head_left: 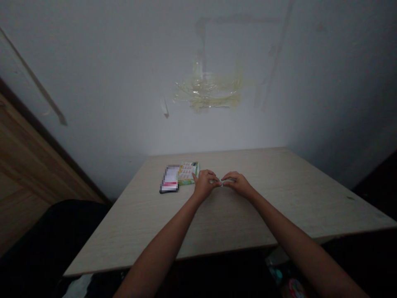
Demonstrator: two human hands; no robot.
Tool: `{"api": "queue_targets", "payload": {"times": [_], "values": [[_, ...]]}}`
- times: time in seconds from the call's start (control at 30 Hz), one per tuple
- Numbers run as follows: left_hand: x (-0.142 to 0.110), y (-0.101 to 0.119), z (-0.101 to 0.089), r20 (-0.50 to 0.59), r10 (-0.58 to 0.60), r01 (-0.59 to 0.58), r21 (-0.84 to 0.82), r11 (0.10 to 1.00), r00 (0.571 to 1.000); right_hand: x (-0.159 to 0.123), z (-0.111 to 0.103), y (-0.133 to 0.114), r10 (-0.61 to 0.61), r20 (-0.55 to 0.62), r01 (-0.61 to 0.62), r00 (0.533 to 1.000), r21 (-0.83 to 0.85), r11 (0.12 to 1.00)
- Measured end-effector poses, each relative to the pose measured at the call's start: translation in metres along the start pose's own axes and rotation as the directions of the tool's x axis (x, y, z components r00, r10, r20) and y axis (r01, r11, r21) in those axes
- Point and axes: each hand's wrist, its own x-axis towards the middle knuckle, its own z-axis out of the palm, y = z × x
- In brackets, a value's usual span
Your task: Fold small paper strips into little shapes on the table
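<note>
2 bare hands meet over 1 pale wooden table (254, 219), nearly together, a narrow gap between their fingertips. The left hand (204, 185) and the right hand (240, 185) each pinch the same 1 small pale piece (221, 182) between thumb and fingers; it sits in the gap, mostly covered, and its shape cannot be told. To the left of the left hand lie 1 colourful printed sheet (188, 171) and 1 phone (170, 178) with a blurred, lit screen, at the sheet's left edge. The left thumb overlaps the sheet's right side in view; whether it touches is unclear. Behind the table, 1 patch of shiny yellowish tape (214, 93) clings to the grey wall (118, 82).
</note>
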Motion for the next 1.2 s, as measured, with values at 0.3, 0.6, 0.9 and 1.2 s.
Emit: {"api": "queue_targets", "payload": {"times": [0.3, 0.6, 0.9, 1.2], "values": [[0.001, -0.003, -0.010, 0.021, 0.020, -0.021, 0.058, 0.998, 1.000, -0.002, -0.001, 0.012, 0.054, -0.107, -0.066, 0.993, -0.110, 0.992], [0.003, -0.002, -0.014, 0.031, 0.053, -0.056, 0.110, 0.992, 0.998, -0.001, -0.004, 0.008, -0.020, -0.051, 0.009, 0.999, -0.194, 0.981], [0.004, -0.006, -0.014, 0.084, 0.087, -0.096, 0.113, 0.989, 0.993, -0.001, -0.005, 0.013, -0.025, -0.020, 0.019, 0.999, -0.240, 0.970], [0.005, -0.009, -0.013, 0.090, 0.094, -0.104, 0.116, 0.988, 0.992, 0.000, -0.007, 0.021, -0.052, 0.024, 0.056, 0.998, -0.258, 0.965]]}}
